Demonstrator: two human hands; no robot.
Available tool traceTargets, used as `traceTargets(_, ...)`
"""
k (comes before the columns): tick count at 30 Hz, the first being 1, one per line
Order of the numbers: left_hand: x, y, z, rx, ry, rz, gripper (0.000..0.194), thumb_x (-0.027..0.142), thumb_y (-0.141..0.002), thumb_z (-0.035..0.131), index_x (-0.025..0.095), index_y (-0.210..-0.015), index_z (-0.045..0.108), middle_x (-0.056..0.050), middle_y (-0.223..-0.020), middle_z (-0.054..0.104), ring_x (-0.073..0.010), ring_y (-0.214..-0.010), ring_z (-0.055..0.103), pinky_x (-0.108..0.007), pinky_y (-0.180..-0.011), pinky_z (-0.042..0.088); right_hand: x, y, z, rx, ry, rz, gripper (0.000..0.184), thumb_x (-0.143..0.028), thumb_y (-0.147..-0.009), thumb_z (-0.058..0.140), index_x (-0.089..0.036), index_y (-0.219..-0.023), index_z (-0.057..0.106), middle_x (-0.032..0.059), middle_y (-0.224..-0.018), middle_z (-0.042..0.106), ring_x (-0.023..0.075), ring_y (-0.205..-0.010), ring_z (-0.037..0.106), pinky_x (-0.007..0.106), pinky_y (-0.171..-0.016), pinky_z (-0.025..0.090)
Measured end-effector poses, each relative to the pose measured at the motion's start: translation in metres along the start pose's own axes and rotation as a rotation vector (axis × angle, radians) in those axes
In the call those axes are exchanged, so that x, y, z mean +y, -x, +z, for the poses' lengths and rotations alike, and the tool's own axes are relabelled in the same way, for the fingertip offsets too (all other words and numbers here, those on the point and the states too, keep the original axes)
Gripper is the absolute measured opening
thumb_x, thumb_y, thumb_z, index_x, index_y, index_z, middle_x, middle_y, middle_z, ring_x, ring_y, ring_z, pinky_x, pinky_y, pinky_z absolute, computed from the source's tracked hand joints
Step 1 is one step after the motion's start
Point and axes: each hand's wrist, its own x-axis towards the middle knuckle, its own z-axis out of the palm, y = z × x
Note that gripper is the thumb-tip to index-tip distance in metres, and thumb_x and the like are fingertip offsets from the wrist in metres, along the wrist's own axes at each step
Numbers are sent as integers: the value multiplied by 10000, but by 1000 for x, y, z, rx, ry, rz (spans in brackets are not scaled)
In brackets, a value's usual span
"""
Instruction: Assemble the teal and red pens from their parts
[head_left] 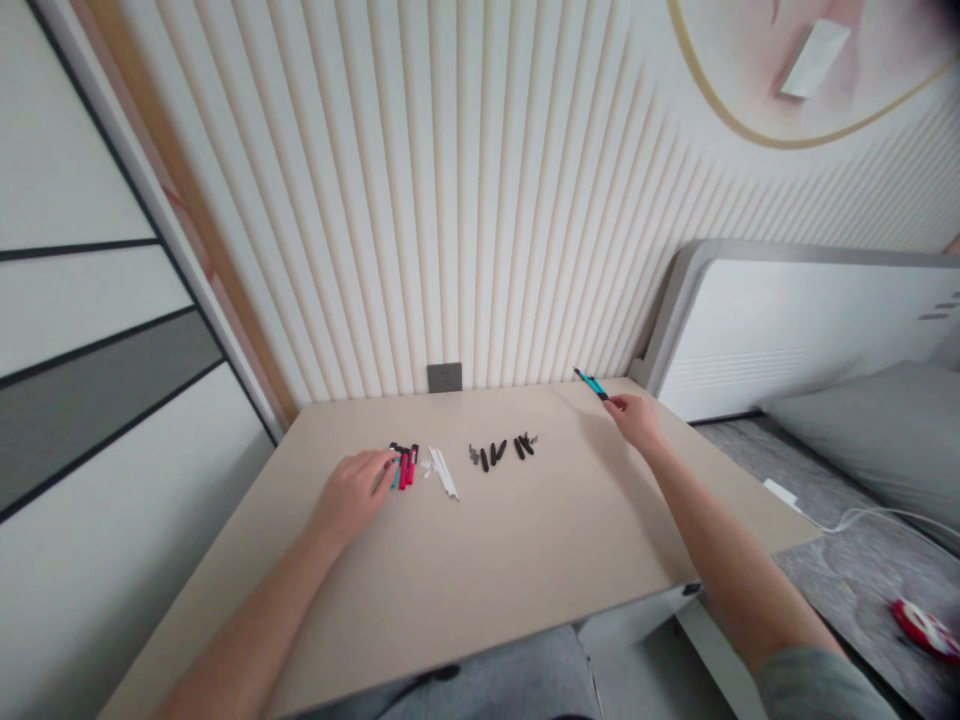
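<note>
My right hand (634, 418) is raised at the table's far right, its fingers closed on one end of a teal pen (591, 384) with dark ends. At the left, my left hand (358, 490) rests by the pen parts with its fingers curled together; what they pinch, if anything, is hidden. Right beside those fingertips lie red pen barrels (407, 470) and a teal barrel (395, 477), with small black pieces at their upper ends. White refill-like sticks (444, 474) lie to the right of them, beside small clear bits (426, 466).
Further right on the beige table (480, 560) are several short black pieces (498, 453) and small grey spring-like bits (474, 455). A dark wall socket (445, 377) sits behind the table. On the right, a bed (750, 450) with a white cable (862, 513) stands close alongside.
</note>
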Motion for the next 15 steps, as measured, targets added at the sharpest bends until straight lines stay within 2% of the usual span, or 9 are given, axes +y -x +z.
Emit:
traceTargets(1,0,-1,-1,1,16,-3,258,312,-955,423,174,-985,639,-77,-924,720,-209,-845,667,-334,-776,483,18,-7,-1,4,62,92,305,-391,-846,551,-189,-967,746,99,-917,737,245,-854,671,298,-699,469)
traceTargets(3,1,-3,-2,0,40,-12,264,318,-952,421,183,-973,646,-69,-911,719,-205,-840,665,-322,-760,482,47,-16,-2,8,120,175,321,-373,-839,547,-160,-969,749,138,-928,733,282,-885,670,323,-702,470)
traceTargets(6,3,-4,-4,-23,57,-47,262,329,-949,425,185,-959,644,-64,-877,708,-196,-820,653,-313,-763,480,71,-25,4,0,164,233,323,-363,-833,545,-155,-973,748,156,-939,729,299,-901,669,343,-715,475)
traceTargets(11,4,-3,-4,-52,99,-74,231,338,-945,448,196,-976,627,-58,-855,686,-202,-809,632,-331,-778,483,78,-47,25,-7,208,270,327,-384,-835,544,-170,-976,748,165,-953,720,293,-920,664,356,-750,483)
traceTargets(15,3,-1,-3,-58,113,-84,193,313,-939,472,214,-996,628,-54,-879,685,-210,-843,633,-347,-807,489,77,-63,42,-5,228,236,333,-413,-838,552,-196,-998,746,148,-995,717,294,-949,651,365,-766,482)
